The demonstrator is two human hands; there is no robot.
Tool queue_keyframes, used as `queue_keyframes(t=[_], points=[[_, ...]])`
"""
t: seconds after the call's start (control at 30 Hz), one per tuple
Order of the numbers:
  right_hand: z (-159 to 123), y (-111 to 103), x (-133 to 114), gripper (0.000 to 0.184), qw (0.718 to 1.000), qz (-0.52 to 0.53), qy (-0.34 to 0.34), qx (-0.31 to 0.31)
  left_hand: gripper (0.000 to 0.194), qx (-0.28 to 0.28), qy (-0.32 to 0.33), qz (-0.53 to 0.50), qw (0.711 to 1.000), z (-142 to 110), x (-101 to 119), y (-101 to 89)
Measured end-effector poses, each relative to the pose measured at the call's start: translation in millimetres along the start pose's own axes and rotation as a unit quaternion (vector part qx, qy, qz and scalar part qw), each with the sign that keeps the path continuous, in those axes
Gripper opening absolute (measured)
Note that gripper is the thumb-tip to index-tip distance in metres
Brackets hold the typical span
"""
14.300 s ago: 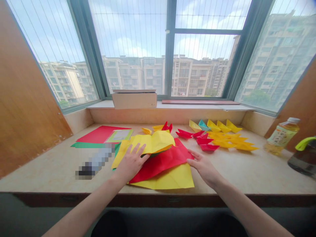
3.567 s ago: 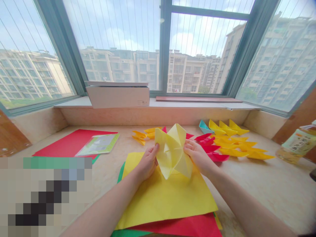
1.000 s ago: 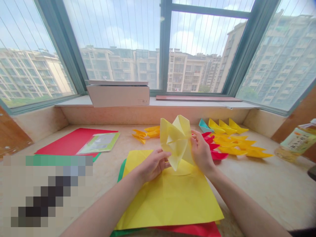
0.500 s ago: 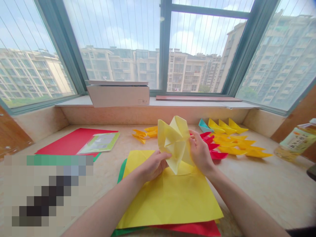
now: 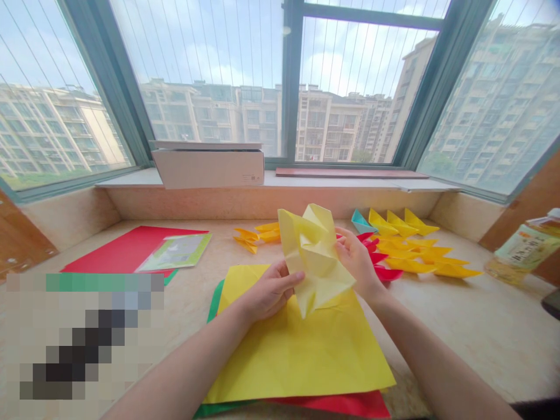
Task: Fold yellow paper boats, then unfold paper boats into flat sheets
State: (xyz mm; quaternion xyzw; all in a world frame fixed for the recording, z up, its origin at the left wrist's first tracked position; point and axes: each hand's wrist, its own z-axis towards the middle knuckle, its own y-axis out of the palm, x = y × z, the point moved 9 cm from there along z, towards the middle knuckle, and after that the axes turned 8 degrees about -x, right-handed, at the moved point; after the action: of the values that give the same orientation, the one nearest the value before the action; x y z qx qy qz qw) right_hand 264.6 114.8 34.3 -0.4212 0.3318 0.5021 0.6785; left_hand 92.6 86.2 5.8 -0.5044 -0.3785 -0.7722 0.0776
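A pale yellow sheet of origami paper (image 5: pixel 312 256), creased and partly unfolded, is held up between my two hands. My left hand (image 5: pixel 273 289) pinches its lower left edge, thumb in front. At its right edge my right hand (image 5: pixel 354 256) grips the paper, some fingers hidden behind it. Just below lies a larger yellow sheet (image 5: pixel 301 356) with crease marks. Under that sheet show the edges of a red sheet (image 5: pixel 350 403) and a green sheet (image 5: pixel 215 300).
Several yellow paper boats (image 5: pixel 420 259), red paper boats (image 5: pixel 385 273) and a blue boat (image 5: pixel 363 221) stand at the right. Orange folded papers (image 5: pixel 247 238) lie behind my left hand. Red paper (image 5: pixel 118 251) with a clear packet (image 5: pixel 177 252) lies left; a bottle (image 5: pixel 529 245) stands far right.
Earlier my hands were on a loose pile of sheets; now they hold up the pale yellow paper. In the last half second its lower right part has opened out wider and flatter.
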Motion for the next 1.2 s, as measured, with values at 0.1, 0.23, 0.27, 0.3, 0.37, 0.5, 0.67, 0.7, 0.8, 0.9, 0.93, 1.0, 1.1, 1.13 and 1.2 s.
queue_keyframes(t=[0.1,0.23,0.27,0.3,0.37,0.5,0.67,0.7,0.8,0.9,0.93,1.0,1.1,1.13,1.2], points=[[2.3,1.5,9.5,0.047,0.996,0.072,0.05,-0.009,0.043,0.027,0.017,-0.016,0.999,-0.2,4.4,-3.4],[5.0,-4.2,10.5,0.046,0.992,0.1,0.079,-0.019,0.048,0.031,0.015,-0.019,0.999,-1.3,10.9,-3.4],[6.1,-8.9,9.8,0.046,0.992,0.093,0.079,-0.018,0.049,0.03,0.014,-0.012,0.999,-1.5,13.5,-3.6],[7.3,-15.3,8.9,0.045,0.994,0.079,0.077,-0.012,0.05,0.031,0.015,-0.003,0.999,-1.7,16.8,-4.4],[9.9,-31.7,6.9,0.043,0.997,0.039,0.067,0.014,0.051,0.039,0.023,0.024,0.999,-1.7,24.4,-7.7],[12.4,-52.3,1.7,0.04,0.997,-0.053,0.032,0.05,0.058,0.068,0.022,0.075,0.995,-0.7,32.0,-18.3],[6.0,-36.0,-7.1,0.038,0.986,-0.165,0.008,0.028,0.056,0.101,0.028,0.122,0.987,0.6,33.6,-28.4],[3.9,-30.0,-10.0,0.037,0.983,-0.182,-0.001,0.02,0.053,0.108,0.043,0.129,0.985,0.6,36.2,-29.4],[-2.8,-12.9,-20.7,0.038,0.974,-0.222,-0.036,-0.002,0.05,0.141,0.07,0.17,0.973,-0.5,42.3,-33.0],[-7.0,-3.0,-26.5,0.039,0.97,-0.238,-0.056,-0.007,0.05,0.187,0.055,0.244,0.95,-2.7,44.3,-38.8],[-7.3,-2.1,-25.8,0.04,0.97,-0.238,-0.052,-0.004,0.049,0.2,0.052,0.264,0.942,-3.5,45.1,-40.9],[-6.8,-2.9,-20.4,0.04,0.975,-0.218,-0.028,0.002,0.048,0.22,0.05,0.294,0.929,-5.3,47.0,-45.0],[-4.6,-5.8,-8.6,0.038,0.988,-0.155,0.013,0.004,0.051,0.251,0.05,0.358,0.898,-9.2,52.6,-50.8],[-3.8,-6.6,-6.0,0.038,0.991,-0.135,0.019,0.003,0.052,0.257,0.051,0.38,0.887,-10.3,55.0,-51.9],[-2.2,-8.2,-3.3,0.038,0.994,-0.106,0.024,0.0,0.051,0.26,0.067,0.399,0.876,-11.9,60.6,-52.5]])
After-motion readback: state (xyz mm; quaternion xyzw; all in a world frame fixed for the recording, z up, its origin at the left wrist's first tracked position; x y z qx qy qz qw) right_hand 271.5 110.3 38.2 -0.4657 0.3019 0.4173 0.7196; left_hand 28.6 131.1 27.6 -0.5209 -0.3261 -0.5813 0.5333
